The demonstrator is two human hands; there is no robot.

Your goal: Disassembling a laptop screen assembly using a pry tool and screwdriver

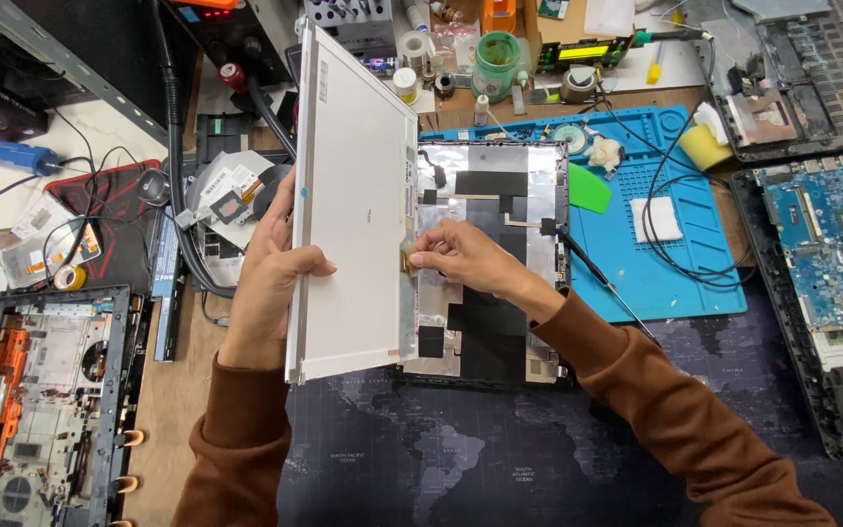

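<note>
My left hand (267,283) grips the left edge of a thin white laptop display panel (353,195), holding it tilted up on its side. Beneath it lies the open laptop lid shell (500,244), lined with silver foil and black tape patches. My right hand (461,259) pinches a small gold-coloured connector tab (406,261) at the panel's right edge, over the shell. Both sleeves are brown.
A blue work mat (656,263) with a green pick, yellow sponge and black cables lies to the right. A bare blue motherboard (822,244) sits far right, an opened laptop chassis (46,400) at the lower left. Bottles, tape rolls and instruments crowd the back. A dark map-printed mat (461,459) covers the front.
</note>
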